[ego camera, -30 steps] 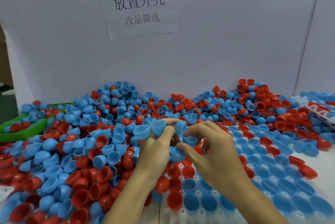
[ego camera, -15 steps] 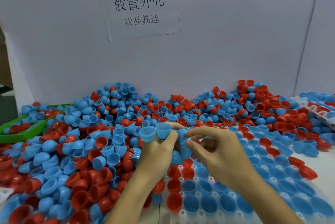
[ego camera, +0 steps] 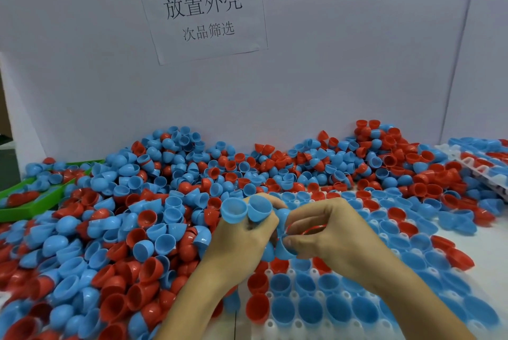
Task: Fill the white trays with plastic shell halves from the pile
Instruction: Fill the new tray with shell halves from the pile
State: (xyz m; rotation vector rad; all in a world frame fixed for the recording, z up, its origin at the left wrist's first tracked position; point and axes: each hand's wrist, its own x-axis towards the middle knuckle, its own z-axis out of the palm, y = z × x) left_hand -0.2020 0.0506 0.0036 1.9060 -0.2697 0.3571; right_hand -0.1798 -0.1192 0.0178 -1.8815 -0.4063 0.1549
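While the green bin at far left is half buried and cut off by the frame edge, the pile of red and blue shell halves spreads across the bench to the wall. Left hand grips several blue shell halves, two cups poking up above its fingers; how many it holds is hidden. Right hand pinches one blue half between thumb and fingers. Both hands have dropped lower over the white tray, whose pockets hold mostly blue cups. A second tray is cropped at right.
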